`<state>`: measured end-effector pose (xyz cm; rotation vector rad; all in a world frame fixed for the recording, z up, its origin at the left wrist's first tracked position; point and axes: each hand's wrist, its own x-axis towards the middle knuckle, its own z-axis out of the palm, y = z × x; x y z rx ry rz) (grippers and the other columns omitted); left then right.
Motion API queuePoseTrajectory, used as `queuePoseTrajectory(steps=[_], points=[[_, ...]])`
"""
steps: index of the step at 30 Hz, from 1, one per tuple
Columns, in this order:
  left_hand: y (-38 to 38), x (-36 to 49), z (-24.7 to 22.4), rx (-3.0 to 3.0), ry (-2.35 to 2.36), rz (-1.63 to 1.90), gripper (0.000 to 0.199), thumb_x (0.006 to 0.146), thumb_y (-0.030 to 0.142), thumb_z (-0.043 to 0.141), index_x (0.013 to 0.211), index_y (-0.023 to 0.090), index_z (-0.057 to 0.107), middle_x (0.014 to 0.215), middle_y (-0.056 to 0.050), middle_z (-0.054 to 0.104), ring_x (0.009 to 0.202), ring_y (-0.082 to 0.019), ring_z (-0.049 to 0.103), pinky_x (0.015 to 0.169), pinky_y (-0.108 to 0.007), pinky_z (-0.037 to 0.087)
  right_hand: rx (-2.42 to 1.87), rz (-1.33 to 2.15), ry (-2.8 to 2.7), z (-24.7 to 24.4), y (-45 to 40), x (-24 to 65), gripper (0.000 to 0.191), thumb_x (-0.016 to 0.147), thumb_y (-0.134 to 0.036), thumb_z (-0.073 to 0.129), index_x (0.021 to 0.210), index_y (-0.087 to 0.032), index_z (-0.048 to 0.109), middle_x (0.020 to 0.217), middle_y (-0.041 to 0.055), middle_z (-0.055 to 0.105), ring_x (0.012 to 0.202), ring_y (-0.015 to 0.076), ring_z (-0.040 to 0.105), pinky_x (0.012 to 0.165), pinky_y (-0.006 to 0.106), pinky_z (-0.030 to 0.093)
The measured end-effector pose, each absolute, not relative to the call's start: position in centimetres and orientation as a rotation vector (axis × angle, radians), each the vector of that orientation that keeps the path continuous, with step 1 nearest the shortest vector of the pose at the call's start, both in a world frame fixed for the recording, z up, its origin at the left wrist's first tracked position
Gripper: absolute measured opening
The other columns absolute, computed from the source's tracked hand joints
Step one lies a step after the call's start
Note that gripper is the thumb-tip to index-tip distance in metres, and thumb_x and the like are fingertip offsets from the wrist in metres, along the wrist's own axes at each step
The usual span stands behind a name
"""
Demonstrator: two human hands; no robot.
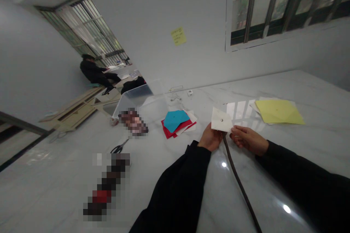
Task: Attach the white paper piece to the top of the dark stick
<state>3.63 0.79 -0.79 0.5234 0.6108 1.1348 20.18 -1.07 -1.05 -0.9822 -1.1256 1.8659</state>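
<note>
1. Left fingers (pixel 214 134) pressed together under the lower edge of a white paper square (pixel 217 118), apparently pinching it. Right fingers (pixel 237 133) curled together at its lower right corner; whether they pinched paper or stick could not be told.
2. The square, held near mid-frame, bore a small metal pin (pixel 221 119) at its center. A long dark stick (pixel 240 185) ran from beneath it toward 5 o'clock.
3. The paper appeared light and soft, apt to crease if squeezed, and best held by its edges, clear of the pin. The slim stick appeared stiff, with its upper part just below the paper the likeliest place to grip.
4. Black sleeves (pixel 177 189) covered the person's forearms above a white marble-patterned desk (pixel 314 83).
5. Around the square, a yellow paper sheet (pixel 279 112) lay at 3 o'clock, a blue and red paper stack (pixel 175 125) at 9, and scissors (pixel 119 148) at 8.
6. Farther out, a clear plastic box (pixel 136 102) sat at 10 o'clock, a yellow sticky note (pixel 178 36) clung to the wall at 11, and a seated co-worker (pixel 94 72) was at 10.
</note>
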Motion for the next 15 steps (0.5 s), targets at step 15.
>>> queuePoseTrajectory(steps=[15], points=[[0.38,4.27,-0.73,0.641,0.657,1.139,0.028,0.07,0.029,0.073,0.09,0.011,0.068,0.086,-0.01,0.071,0.075,-0.019,0.064,0.061,-0.025,0.043,-1.072,1.786,-1.006,-1.38,-0.46,20.65,0.037,0.07,-0.045,0.079,0.079,-0.016,0.059,0.06,-0.0033,0.053,0.047,0.0049,0.039,0.042,0.019,0.027]])
